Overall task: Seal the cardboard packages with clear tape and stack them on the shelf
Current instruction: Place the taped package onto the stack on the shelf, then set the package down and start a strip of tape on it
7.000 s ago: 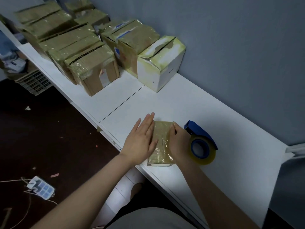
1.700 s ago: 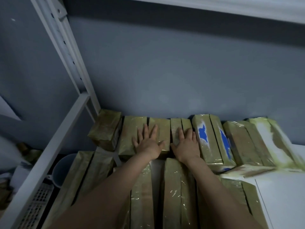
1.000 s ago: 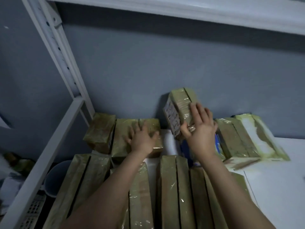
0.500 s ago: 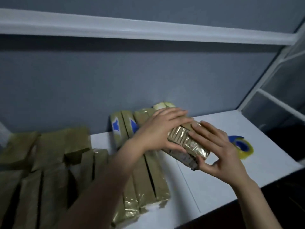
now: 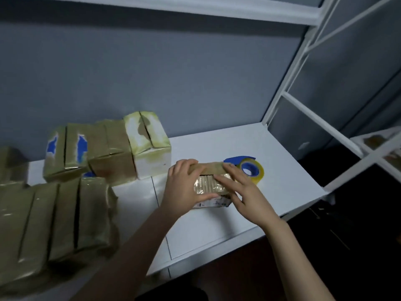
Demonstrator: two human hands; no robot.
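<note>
A small cardboard package (image 5: 209, 185) wrapped in shiny clear tape rests on the white shelf (image 5: 271, 170), held between both hands. My left hand (image 5: 184, 189) grips its left end, fingers over the top. My right hand (image 5: 240, 192) lies across its front right side. Just behind it sits a blue tape dispenser (image 5: 249, 168) with a yellowish roll of clear tape. A white taped box (image 5: 149, 146) stands to the left of the package.
Several taped brown boxes (image 5: 91, 153) line the grey wall at the left, and a larger taped group (image 5: 54, 218) fills the near left. A white rack post (image 5: 288, 79) rises at the right, with dark floor below the shelf edge.
Both hands have brought the small package rightward from the stacked boxes and lowered it onto the shelf in front of the tape dispenser. The view swung right and down.
</note>
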